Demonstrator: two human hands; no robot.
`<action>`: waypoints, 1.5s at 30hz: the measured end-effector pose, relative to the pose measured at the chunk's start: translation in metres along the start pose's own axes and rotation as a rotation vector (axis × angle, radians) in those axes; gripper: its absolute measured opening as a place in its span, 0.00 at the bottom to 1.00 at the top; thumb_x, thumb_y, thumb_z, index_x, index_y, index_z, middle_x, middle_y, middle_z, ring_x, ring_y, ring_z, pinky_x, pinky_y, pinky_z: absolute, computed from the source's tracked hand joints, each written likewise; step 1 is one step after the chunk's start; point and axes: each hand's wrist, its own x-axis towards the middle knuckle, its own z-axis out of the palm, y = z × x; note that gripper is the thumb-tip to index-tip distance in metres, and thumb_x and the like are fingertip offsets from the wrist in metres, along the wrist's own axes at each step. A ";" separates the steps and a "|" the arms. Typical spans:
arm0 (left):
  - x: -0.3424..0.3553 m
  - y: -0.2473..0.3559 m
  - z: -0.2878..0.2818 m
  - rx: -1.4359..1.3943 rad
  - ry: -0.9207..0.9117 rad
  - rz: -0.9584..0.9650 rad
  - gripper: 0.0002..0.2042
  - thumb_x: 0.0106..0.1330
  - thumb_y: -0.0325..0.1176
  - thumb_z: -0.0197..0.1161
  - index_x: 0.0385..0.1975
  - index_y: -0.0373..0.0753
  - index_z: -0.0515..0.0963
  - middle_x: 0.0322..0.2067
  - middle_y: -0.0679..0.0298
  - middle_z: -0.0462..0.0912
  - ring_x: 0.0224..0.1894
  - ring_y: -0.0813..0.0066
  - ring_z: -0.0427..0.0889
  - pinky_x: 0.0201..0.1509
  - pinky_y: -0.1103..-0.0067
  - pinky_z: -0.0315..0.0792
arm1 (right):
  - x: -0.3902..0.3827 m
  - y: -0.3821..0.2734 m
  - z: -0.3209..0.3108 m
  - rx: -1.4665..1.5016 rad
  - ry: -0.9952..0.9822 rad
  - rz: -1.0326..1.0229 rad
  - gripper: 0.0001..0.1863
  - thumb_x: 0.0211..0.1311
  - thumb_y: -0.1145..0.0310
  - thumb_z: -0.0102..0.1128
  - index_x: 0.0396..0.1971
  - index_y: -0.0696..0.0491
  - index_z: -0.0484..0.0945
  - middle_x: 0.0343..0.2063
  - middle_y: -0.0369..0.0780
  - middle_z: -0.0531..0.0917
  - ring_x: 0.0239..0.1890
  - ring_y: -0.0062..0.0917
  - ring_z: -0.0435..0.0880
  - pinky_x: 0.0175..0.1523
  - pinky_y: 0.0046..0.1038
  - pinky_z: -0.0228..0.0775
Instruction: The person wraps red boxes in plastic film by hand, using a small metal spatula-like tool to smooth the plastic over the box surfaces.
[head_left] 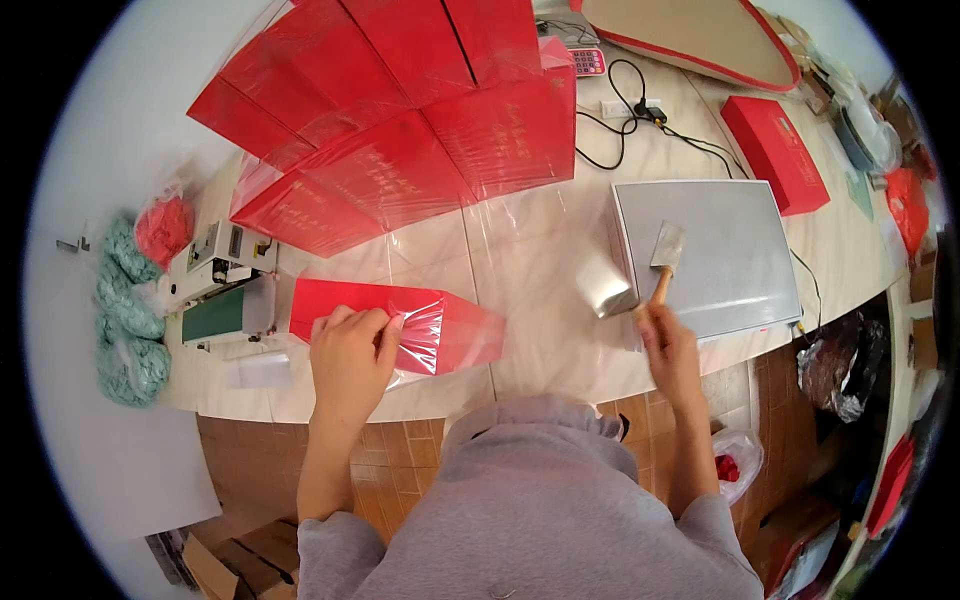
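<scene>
My left hand [352, 352] is closed over the near side of a red box [370, 298], its fingers curled and the thumb toward the right. Clear plastic film [422, 332] wraps the box and stretches past its right end, shining in creases. With fingers wrapped round, my right hand [672, 350] grips a scraper by its wooden handle [661, 287]. The flat metal blade [668, 245] points away from me over a grey flat-topped plate [715, 265]. Left of those fingers juts a shiny, blurred silver piece [607, 290]; whether I hold it too is unclear.
Film-wrapped red boxes [400, 165] stand stacked at the far left. A small machine [215, 265] and bagged green shreds [130, 320] sit at the left edge. Black cables [632, 115] run behind the plate, beside another red box [775, 155]. A plastic bag [738, 465] hangs below the table's right side.
</scene>
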 end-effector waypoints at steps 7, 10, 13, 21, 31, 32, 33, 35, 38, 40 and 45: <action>-0.006 -0.018 0.016 -0.179 -0.067 -0.066 0.13 0.66 0.38 0.60 0.23 0.36 0.75 0.19 0.58 0.75 0.28 0.59 0.74 0.37 0.66 0.66 | 0.023 -0.094 0.001 -0.113 -0.363 -0.535 0.11 0.58 0.69 0.66 0.38 0.56 0.80 0.23 0.40 0.79 0.19 0.33 0.78 0.23 0.31 0.68; -0.007 -0.019 0.018 -0.155 -0.028 -0.051 0.14 0.66 0.39 0.60 0.22 0.37 0.74 0.20 0.61 0.77 0.29 0.61 0.76 0.37 0.67 0.66 | 0.029 -0.108 0.004 -0.152 -0.392 -0.594 0.10 0.58 0.68 0.66 0.37 0.55 0.80 0.21 0.38 0.78 0.17 0.31 0.77 0.22 0.30 0.68; -0.009 -0.021 0.016 -0.135 -0.073 -0.070 0.13 0.67 0.40 0.59 0.23 0.38 0.75 0.22 0.61 0.78 0.29 0.60 0.78 0.35 0.66 0.69 | 0.032 -0.118 0.007 -0.236 -0.429 -0.627 0.09 0.59 0.67 0.65 0.37 0.53 0.79 0.20 0.37 0.77 0.17 0.31 0.77 0.21 0.30 0.68; -0.029 -0.017 -0.013 -0.269 -0.107 -0.204 0.10 0.66 0.40 0.61 0.37 0.40 0.75 0.30 0.60 0.81 0.32 0.60 0.81 0.33 0.67 0.73 | 0.040 -0.154 0.016 -0.399 -0.501 -0.672 0.09 0.62 0.63 0.62 0.36 0.51 0.77 0.16 0.35 0.76 0.15 0.29 0.78 0.18 0.31 0.68; -0.045 -0.031 -0.014 -0.170 -0.084 0.310 0.13 0.52 0.35 0.69 0.37 0.40 0.79 0.39 0.65 0.77 0.44 0.67 0.75 0.49 0.71 0.68 | 0.039 -0.170 0.042 -0.404 -0.526 -0.746 0.08 0.63 0.63 0.61 0.37 0.51 0.77 0.17 0.35 0.77 0.16 0.29 0.79 0.18 0.30 0.68; -0.045 -0.034 -0.014 -0.169 -0.062 0.313 0.11 0.52 0.34 0.69 0.35 0.40 0.79 0.37 0.66 0.77 0.43 0.68 0.76 0.48 0.71 0.68 | 0.039 -0.170 0.045 -0.401 -0.521 -0.753 0.09 0.63 0.63 0.61 0.37 0.51 0.77 0.17 0.35 0.77 0.16 0.29 0.79 0.18 0.30 0.68; -0.044 -0.038 -0.014 -0.168 -0.040 0.316 0.10 0.51 0.32 0.69 0.33 0.41 0.80 0.36 0.67 0.77 0.42 0.68 0.76 0.48 0.71 0.68 | 0.038 -0.171 0.048 -0.390 -0.520 -0.743 0.09 0.63 0.64 0.61 0.37 0.51 0.77 0.17 0.35 0.77 0.16 0.29 0.78 0.19 0.30 0.67; -0.042 -0.046 -0.016 -0.182 0.013 0.327 0.08 0.51 0.31 0.68 0.30 0.41 0.80 0.33 0.68 0.77 0.41 0.69 0.77 0.47 0.72 0.68 | 0.037 -0.171 0.053 -0.368 -0.516 -0.727 0.09 0.62 0.65 0.62 0.39 0.52 0.78 0.17 0.35 0.75 0.15 0.28 0.76 0.19 0.31 0.66; -0.037 -0.057 -0.022 -0.229 0.086 0.360 0.05 0.51 0.30 0.67 0.27 0.42 0.80 0.30 0.69 0.78 0.38 0.69 0.77 0.46 0.72 0.68 | 0.039 -0.175 0.058 -0.386 -0.518 -0.753 0.09 0.62 0.65 0.62 0.39 0.51 0.78 0.17 0.35 0.75 0.16 0.28 0.76 0.19 0.30 0.66; -0.033 -0.063 -0.021 -0.273 0.120 0.398 0.04 0.52 0.30 0.67 0.27 0.42 0.80 0.30 0.69 0.78 0.37 0.69 0.78 0.45 0.72 0.68 | 0.041 -0.176 0.059 -0.425 -0.536 -0.771 0.09 0.63 0.63 0.61 0.37 0.51 0.77 0.17 0.35 0.77 0.15 0.28 0.77 0.19 0.30 0.68; -0.023 -0.069 -0.020 -0.304 0.086 0.393 0.03 0.55 0.31 0.66 0.27 0.42 0.79 0.31 0.69 0.78 0.39 0.70 0.78 0.47 0.73 0.67 | 0.038 -0.173 0.044 -0.426 -0.548 -0.776 0.10 0.61 0.64 0.63 0.38 0.52 0.78 0.16 0.35 0.76 0.15 0.29 0.78 0.19 0.29 0.68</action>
